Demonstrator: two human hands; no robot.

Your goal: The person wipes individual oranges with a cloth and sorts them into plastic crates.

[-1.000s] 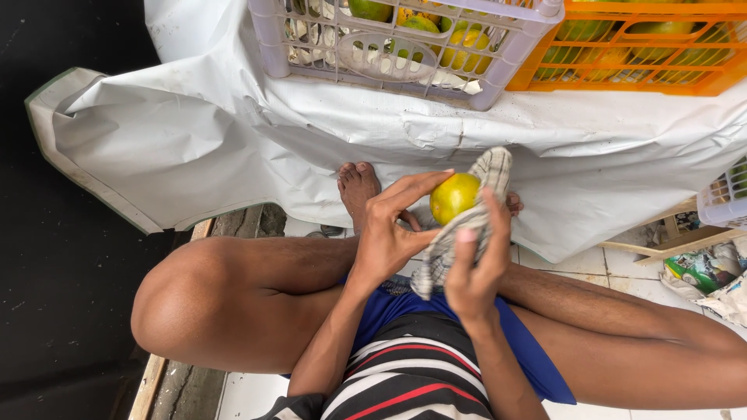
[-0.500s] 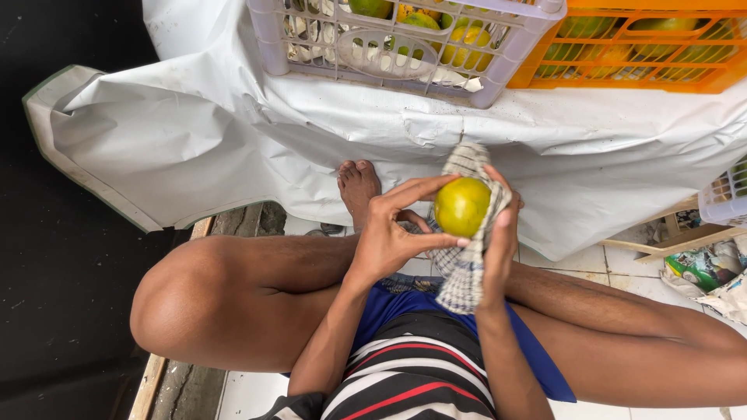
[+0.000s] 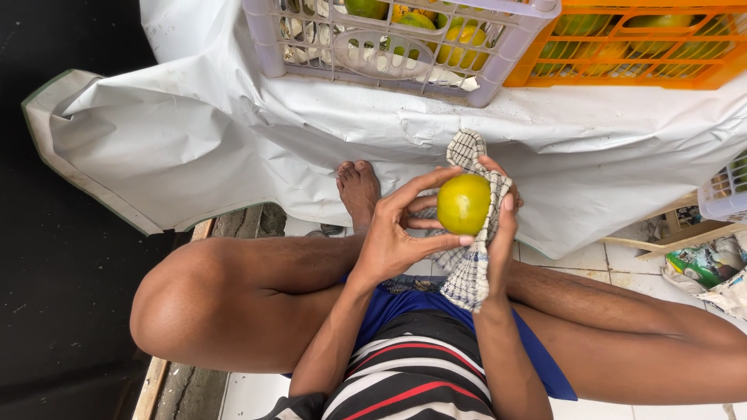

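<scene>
Our left hand [image 3: 389, 241] is pinching a yellow-green fruit [image 3: 464, 204] at frame centre; our right hand [image 3: 498, 233] is cupping it through a checked cloth [image 3: 467, 272]. Lilac crate [image 3: 506, 54] and orange crate [image 3: 700, 74] are sitting along the top edge; a green package [image 3: 696, 267] is lying at right.

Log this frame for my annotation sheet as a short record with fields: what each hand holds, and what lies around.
left hand: fingertips grip a yellow-green round fruit
right hand: holds a checked cloth against the fruit's far side
posture: seated cross-legged, bare foot forward
in front: white sheet under a lilac crate and an orange crate, both holding fruit
</scene>
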